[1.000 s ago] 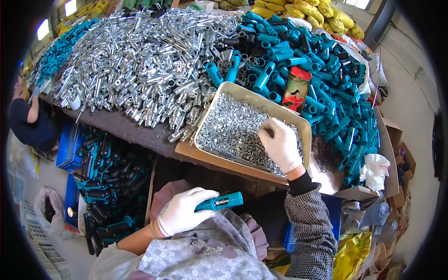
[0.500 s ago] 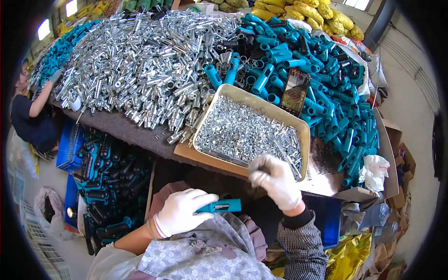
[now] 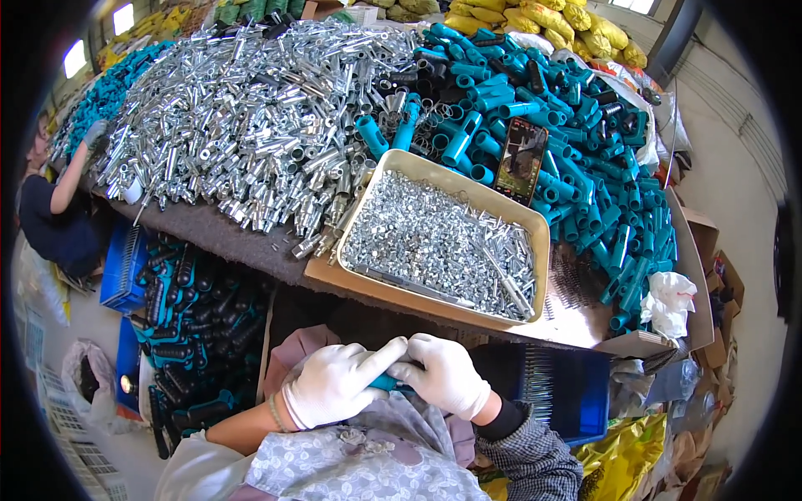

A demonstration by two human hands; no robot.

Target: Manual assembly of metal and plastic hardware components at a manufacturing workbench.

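In front of my lap, my left hand [image 3: 332, 384] in a white glove is closed around a teal plastic tube [image 3: 383, 382]. Only a small piece of the tube shows between the gloves. Also white-gloved, my right hand [image 3: 444, 376] meets the left at the tube's right end, fingers bent and pressed together; whatever is in them is hidden. Just beyond both hands stands a cream tray [image 3: 541, 267] on the table edge, filled with small shiny metal pieces [image 3: 418, 242].
A big heap of silver metal parts [image 3: 242, 125] covers the table, with teal tubes [image 3: 622, 196] piled at right. A phone [image 3: 520, 160] leans there. Below left, a crate holds black-and-teal handles [image 3: 180, 334]; a blue bin [image 3: 585, 397] stands right. A co-worker [image 3: 58, 209] reaches in at far left.
My right hand has come down and left from the tray's near edge to the teal tube. My left hand has stayed nearly in place, and the tube is now mostly covered.
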